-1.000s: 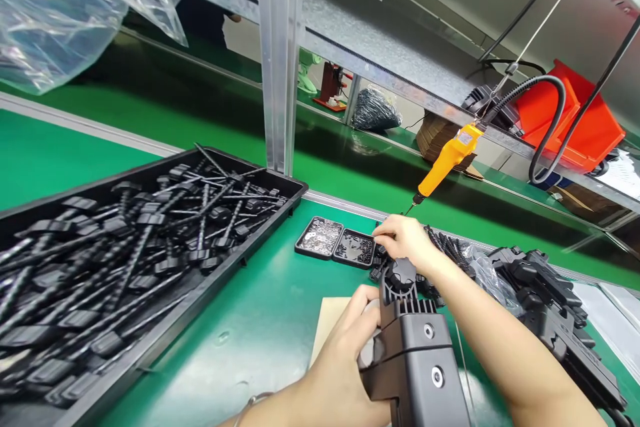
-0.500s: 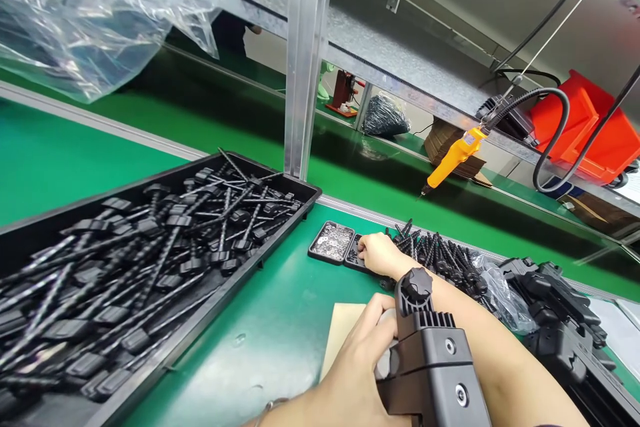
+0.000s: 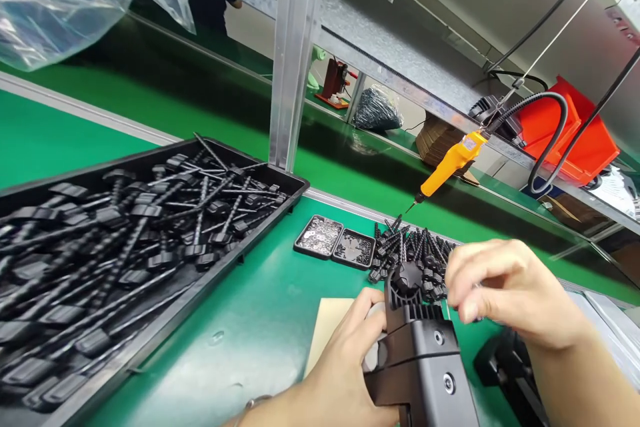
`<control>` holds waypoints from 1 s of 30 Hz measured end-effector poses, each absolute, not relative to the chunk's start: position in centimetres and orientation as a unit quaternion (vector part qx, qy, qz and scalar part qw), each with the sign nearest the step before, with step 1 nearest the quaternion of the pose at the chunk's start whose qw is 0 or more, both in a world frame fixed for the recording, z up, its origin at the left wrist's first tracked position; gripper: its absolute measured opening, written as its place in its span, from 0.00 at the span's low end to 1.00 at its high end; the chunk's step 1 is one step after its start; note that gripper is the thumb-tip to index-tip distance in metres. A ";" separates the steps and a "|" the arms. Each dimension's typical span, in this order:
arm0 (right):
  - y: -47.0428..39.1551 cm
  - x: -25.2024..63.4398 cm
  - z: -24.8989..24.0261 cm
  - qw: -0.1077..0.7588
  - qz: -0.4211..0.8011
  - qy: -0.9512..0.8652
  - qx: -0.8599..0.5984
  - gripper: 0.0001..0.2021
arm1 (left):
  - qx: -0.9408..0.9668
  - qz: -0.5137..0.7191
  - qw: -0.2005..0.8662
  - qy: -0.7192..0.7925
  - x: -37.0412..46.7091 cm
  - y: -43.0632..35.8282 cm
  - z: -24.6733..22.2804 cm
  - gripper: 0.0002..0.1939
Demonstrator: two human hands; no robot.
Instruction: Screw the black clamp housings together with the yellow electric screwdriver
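Observation:
My left hand (image 3: 340, 363) grips a black plastic housing (image 3: 420, 373) from its left side. Two screw heads show on the housing face, and a lobed black knob (image 3: 407, 278) sits at its far end. To the right of that knob, my right hand (image 3: 505, 287) is raised with thumb and fingertips pinched together; whatever is between them is too small to make out. Beyond the housing lie two small square trays: one holds shiny washer-like pieces (image 3: 320, 233), the other small dark parts (image 3: 354, 248). A pile of black knobbed rods (image 3: 390, 250) lies beside them.
A long black tray (image 3: 197, 295) full of knobbed threaded rods fills the left. A yellow electric screwdriver (image 3: 450, 163) hangs above the bench. A metal post (image 3: 295, 47), a clear plastic bag (image 3: 65, 7) and red-orange bins (image 3: 593, 140) stand around the shelf.
My right hand has left the small dark-parts tray and come back to the right of the housing, fingers pinched. My left hand still grips the housing. The view has shifted slightly.

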State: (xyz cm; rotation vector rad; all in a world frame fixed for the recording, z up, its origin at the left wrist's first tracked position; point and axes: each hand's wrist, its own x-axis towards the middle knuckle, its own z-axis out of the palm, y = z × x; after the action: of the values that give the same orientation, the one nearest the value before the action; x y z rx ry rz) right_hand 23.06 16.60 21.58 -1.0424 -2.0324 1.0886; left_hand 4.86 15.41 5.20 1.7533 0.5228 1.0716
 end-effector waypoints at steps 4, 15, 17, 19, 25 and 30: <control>14.6 22.8 21.8 0.227 0.438 -0.765 -0.415 0.08 | 0.726 0.440 0.480 0.219 4.9 15.4 4.9 0.21; 14.6 21.9 21.5 0.209 0.451 -0.713 -0.495 0.18 | 0.736 0.431 0.465 0.237 4.9 15.3 4.6 0.25; 14.7 21.7 21.4 0.210 0.447 -0.708 -0.505 0.16 | 0.735 0.435 0.464 0.233 4.9 15.3 4.4 0.25; 14.9 21.6 21.1 0.217 0.455 -0.691 -0.518 0.16 | 0.732 0.441 0.464 0.232 4.9 15.2 4.4 0.24; 14.7 21.4 19.7 0.287 0.608 -0.486 -0.559 0.23 | 0.732 0.425 0.479 0.234 5.0 15.4 4.9 0.27; 15.8 22.5 20.0 0.321 0.562 -0.508 -0.568 0.24 | 0.730 0.430 0.475 0.239 4.9 15.3 5.0 0.26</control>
State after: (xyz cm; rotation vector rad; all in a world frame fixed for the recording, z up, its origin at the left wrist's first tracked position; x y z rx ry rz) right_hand 22.48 15.75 19.98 -1.4926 -1.3354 1.4776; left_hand 4.92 15.35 4.96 1.7850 0.5833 1.0516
